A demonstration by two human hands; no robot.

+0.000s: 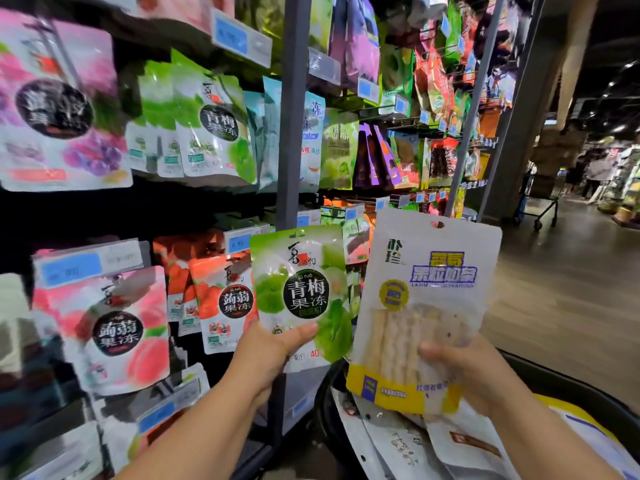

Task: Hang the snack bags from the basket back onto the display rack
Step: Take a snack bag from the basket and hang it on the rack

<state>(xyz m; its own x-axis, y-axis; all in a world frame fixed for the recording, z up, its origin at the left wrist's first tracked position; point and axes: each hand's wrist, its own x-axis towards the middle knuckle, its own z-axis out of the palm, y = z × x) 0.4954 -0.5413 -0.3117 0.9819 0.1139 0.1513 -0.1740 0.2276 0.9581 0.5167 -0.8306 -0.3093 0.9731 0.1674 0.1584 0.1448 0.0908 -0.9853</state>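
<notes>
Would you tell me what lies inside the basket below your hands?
The basket holds several flat white snack bags, one with a brown strip, and a yellow item. The bag in the right hand covers part, so the count is unclear.

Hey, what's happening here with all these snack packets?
A person is restocking a shop's display rack. Their left hand holds a green jelly bag and their right hand holds a white-and-yellow snack bag, both raised in front of the rack, neither hung yet. More bags lie in the black basket below. Matching green bags hang higher up on the left.
</notes>
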